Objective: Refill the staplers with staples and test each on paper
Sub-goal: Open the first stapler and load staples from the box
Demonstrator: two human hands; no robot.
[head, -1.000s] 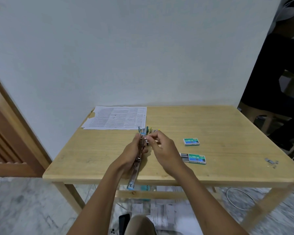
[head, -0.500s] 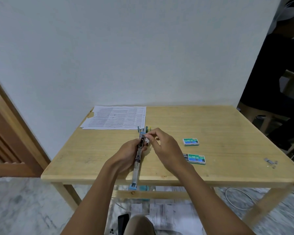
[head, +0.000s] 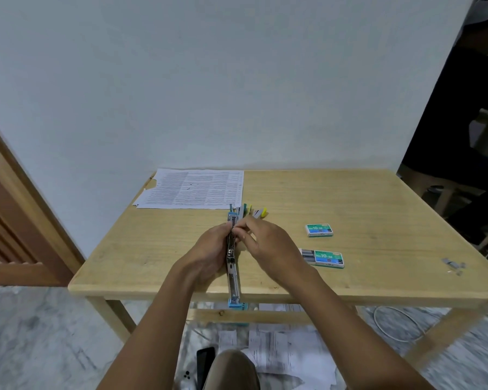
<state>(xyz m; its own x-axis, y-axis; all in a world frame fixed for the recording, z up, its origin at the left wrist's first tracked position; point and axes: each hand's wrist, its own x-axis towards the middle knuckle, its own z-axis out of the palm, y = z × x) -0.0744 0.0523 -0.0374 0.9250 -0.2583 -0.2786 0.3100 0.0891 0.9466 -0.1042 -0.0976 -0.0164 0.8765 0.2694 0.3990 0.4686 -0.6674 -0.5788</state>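
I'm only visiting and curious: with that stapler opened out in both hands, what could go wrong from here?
The stapler has its near end past the table edge; if the left hand loosens its grip, it may fall.
The right hand pinches at the open channel; a staple strip there could slip or jam.
The right forearm passes close to the half-open staple box and might knock it.

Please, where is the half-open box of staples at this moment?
In the head view, the half-open box lies on the table, just right of the right hand, nearer the person than the closed box.
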